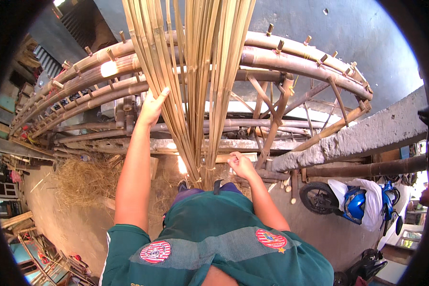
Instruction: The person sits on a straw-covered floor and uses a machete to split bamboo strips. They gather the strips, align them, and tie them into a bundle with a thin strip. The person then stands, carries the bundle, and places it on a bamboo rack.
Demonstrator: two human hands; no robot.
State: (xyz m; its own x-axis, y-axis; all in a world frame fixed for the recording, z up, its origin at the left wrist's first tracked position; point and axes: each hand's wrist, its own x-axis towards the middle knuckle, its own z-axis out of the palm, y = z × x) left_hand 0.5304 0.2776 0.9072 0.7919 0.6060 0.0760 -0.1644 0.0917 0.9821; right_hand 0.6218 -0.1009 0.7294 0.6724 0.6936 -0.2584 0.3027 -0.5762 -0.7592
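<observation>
We stand over a tall bundle of bamboo strips [195, 81] that rises upright from between our feet to the top of the view. Our left hand [152, 107] is raised, its open palm and spread fingers pressed against the left side of the bundle; it steadies the strips more than it clasps them. Our right hand [240, 164] sits far lower, just right of the bundle's foot, fingers curled; whether they pinch a single strip we cannot tell, since the fingertips are turned away from us.

Beyond both hands lies a curved bamboo frame [281, 57] with pegs along its poles. Left of the lower hand there is straw [83, 178] on the ground, and far to its right a parked motorbike [355, 202] beside a concrete beam [367, 136].

We judge the step to be gathering or sorting strips while holding them upright. Any move now calls for the upper palm to keep the strips from fanning out.
</observation>
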